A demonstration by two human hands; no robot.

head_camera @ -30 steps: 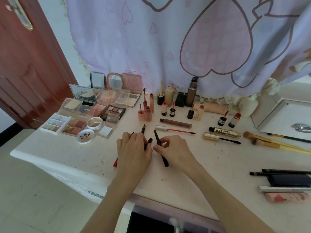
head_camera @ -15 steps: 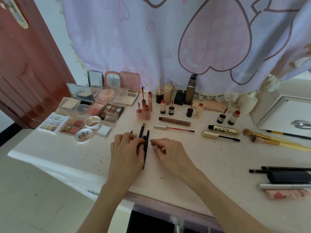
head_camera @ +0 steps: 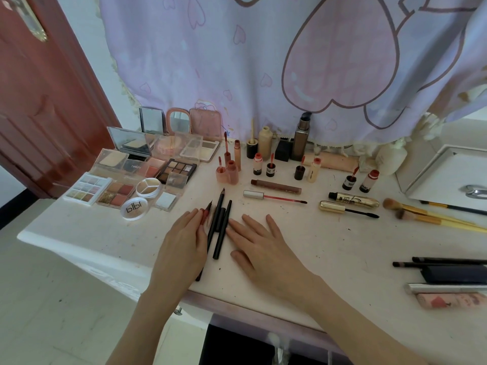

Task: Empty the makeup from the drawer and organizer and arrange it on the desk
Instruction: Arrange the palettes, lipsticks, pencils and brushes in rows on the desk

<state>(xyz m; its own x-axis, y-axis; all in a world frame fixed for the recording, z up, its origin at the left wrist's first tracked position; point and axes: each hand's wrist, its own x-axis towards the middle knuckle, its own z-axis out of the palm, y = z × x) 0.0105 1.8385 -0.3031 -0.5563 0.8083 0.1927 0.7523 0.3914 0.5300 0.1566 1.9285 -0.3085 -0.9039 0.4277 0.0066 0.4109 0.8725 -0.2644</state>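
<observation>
Fingers (head_camera: 196, 219) of both hands flanking pencils (head_camera: 220, 225)

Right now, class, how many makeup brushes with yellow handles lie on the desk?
2, side by side at the right: the farther brush and the nearer brush. More may lie beyond the frame.

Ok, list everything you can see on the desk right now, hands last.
desk: one, white, under everything.
pencils: several, black and red, side by side between the hands.
palettes: about ten, pink and brown tones, far left.
mirrors: three, upright behind the palettes.
lip glosses: about a dozen tubes, wands and caps, red and nude, centre.
bottles: two, cream and bronze, centre back by the curtain.
mascaras: two, gold, right of centre.
brushes: two, yellow handles, right.
drawer: one, white, far right.
left hand: flat, touching the pencils.
right hand: flat beside the pencils.
</observation>
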